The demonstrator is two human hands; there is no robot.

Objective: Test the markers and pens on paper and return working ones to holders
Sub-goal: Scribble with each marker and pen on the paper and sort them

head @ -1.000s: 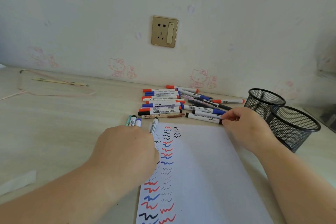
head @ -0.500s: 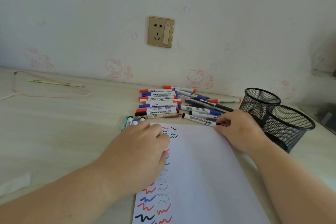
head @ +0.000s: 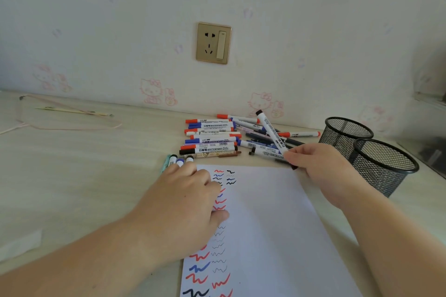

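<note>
A black-capped whiteboard marker (head: 271,131) rises tilted off the desk (head: 84,176), its cap end pointing up toward the wall and its lower end pinched in the grip of the person's right hand (head: 316,166), fingers curled round the barrel at the top right corner of the paper (head: 270,231). A second white marker (head: 265,152) lies flat just under the raised one, its near end at the same fingertips; whether the hand also holds it cannot be told.

The left hand (head: 183,207) rests palm down on the paper's left edge, its grip holding nothing, fingers bent loosely over a column of red, blue and black test squiggles (head: 220,202). Just beyond its fingertips several marker ends (head: 179,160) poke out at the sheet's top left corner.

Behind the paper a pile of markers and pens (head: 212,137) with red, blue and black caps lies on the desk, most of them stacked side by side, others crossed at angles to the right. Two black mesh holders (head: 383,164) stand touching each other to the right of the hand, the farther one (head: 345,134) nearer the wall.

A gold wall socket (head: 213,42) sits above the pile, on wallpaper with pink cartoon cats. A pink hanger (head: 67,125) lies at the desk's far left.
</note>
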